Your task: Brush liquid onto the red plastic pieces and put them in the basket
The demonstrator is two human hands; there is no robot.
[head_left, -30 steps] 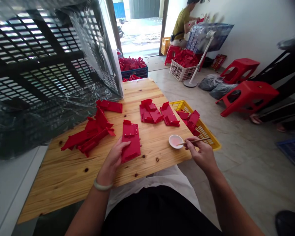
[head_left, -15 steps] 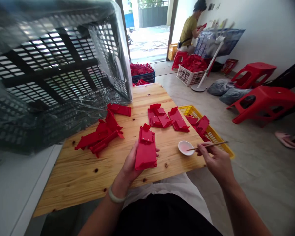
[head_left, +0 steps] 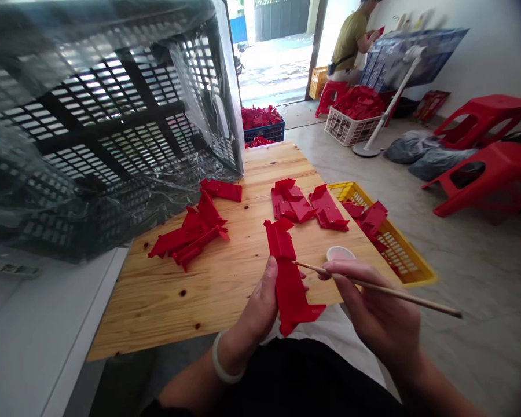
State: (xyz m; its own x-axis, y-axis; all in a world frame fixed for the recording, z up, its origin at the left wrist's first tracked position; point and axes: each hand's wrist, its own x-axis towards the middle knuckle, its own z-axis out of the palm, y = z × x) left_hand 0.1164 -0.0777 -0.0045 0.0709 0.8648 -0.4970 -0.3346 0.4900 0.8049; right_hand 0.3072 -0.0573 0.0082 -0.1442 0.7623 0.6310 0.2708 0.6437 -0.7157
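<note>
My left hand point(head_left: 260, 304) is closed around a red plastic part point(head_left: 289, 284), a long flat panel with raised flaps at both ends, tilted over the table's front edge. Pinched in my right hand point(head_left: 373, 307) is a thin wooden brush point(head_left: 399, 294), whose tip touches or nearly touches the panel's right edge. Behind my right fingers, partly hidden, sits a small white dish point(head_left: 341, 253) with pinkish contents. More red plastic parts lie on the wooden table point(head_left: 156, 307): a pile point(head_left: 195, 231) to the left and several pieces point(head_left: 290, 202) farther back.
A large black crate point(head_left: 113, 121) wrapped in clear plastic stands at the left. Beside the table's right edge is a yellow crate point(head_left: 410, 258) with red parts. Farther off are a person point(head_left: 349, 40), a fan point(head_left: 393, 104), red stools point(head_left: 495, 179) and a white crate point(head_left: 347, 128).
The brush has moved left from the dish to the red plastic part. My left hand has turned and tilted that part. The view has shifted, so the surroundings sit differently.
</note>
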